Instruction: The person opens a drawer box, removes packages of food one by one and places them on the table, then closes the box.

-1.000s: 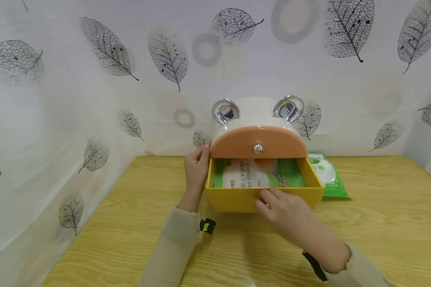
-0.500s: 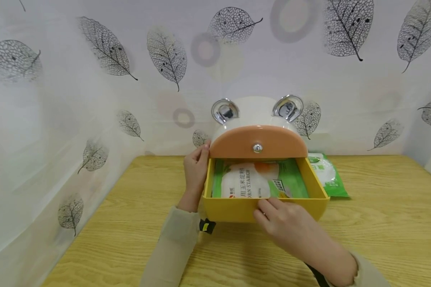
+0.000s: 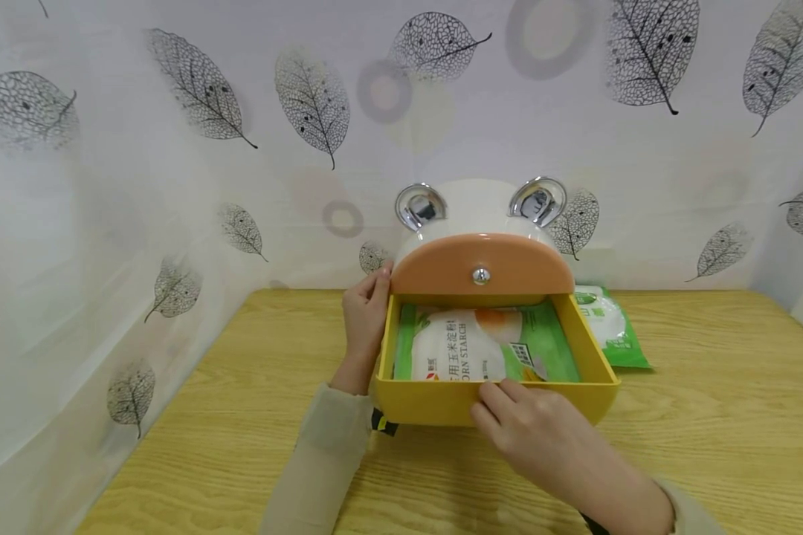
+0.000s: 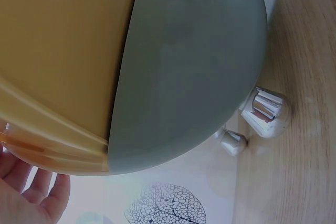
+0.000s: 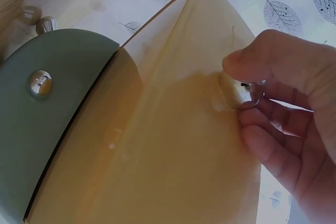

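Note:
A yellow drawer (image 3: 428, 405) stands pulled out of a rounded cabinet (image 3: 478, 204) with a white top and an orange upper front (image 3: 442, 271). Inside the drawer lies a green and white corn starch bag (image 3: 468, 345). My right hand (image 3: 542, 438) is at the middle of the drawer's front; in the right wrist view its thumb and fingers pinch a shiny knob (image 5: 254, 92). My left hand (image 3: 366, 323) rests against the cabinet's left side with extended fingers, partly hidden behind it. Below the drawer, a green lower front (image 4: 194, 66) shows in the left wrist view.
Another green and white bag (image 3: 612, 331) lies on the wooden table (image 3: 709, 416) at the cabinet's right. Two chrome rings (image 3: 420, 208) stand on the cabinet's top. A leaf-patterned curtain (image 3: 334, 215) hangs behind and at the left.
My right hand has drawn the yellow drawer further out towards me, showing more of the corn starch bag. My left hand has stayed at the cabinet's side.

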The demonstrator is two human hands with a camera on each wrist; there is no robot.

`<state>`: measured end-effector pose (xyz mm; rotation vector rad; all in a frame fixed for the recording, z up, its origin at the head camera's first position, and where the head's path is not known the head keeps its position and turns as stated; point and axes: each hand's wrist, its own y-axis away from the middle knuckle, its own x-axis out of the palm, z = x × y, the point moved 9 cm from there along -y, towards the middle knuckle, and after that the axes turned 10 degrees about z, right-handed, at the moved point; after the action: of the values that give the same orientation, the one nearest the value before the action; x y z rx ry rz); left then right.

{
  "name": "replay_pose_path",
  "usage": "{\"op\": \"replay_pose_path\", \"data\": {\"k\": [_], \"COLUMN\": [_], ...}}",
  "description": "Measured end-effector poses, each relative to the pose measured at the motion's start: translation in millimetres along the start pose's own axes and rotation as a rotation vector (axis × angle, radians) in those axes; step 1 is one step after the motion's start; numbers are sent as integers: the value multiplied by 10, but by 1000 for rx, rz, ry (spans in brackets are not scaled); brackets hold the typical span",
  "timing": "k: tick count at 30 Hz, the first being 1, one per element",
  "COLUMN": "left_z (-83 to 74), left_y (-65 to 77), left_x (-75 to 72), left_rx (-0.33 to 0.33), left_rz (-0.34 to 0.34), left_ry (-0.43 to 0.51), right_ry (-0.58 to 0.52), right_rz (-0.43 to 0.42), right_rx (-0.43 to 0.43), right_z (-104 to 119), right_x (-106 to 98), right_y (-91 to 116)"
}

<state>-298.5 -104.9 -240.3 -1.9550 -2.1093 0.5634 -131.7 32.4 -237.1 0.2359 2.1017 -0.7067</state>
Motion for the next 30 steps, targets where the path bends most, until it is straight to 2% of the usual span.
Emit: {"op": "replay_pose_path", "data": {"k": [14,21,23,30], "left_z": [21,323,316,326], "left_y": [-9,-141,-141,-134], "left_x": [-1,-8,-11,-13], "left_rx": [0,5,14,22], "left_rz": [9,4,-1,-3], "left_ry": [27,55,48,32], "right_ry": [0,-20,-33,-158], "right_rz": [-5,3,4,-104], "right_rx": [13,13,8,5], "right_z": [10,-9,-17,-63], "right_x": [-7,-41,-65,-280], "right_y": [1,17,23,93]}}
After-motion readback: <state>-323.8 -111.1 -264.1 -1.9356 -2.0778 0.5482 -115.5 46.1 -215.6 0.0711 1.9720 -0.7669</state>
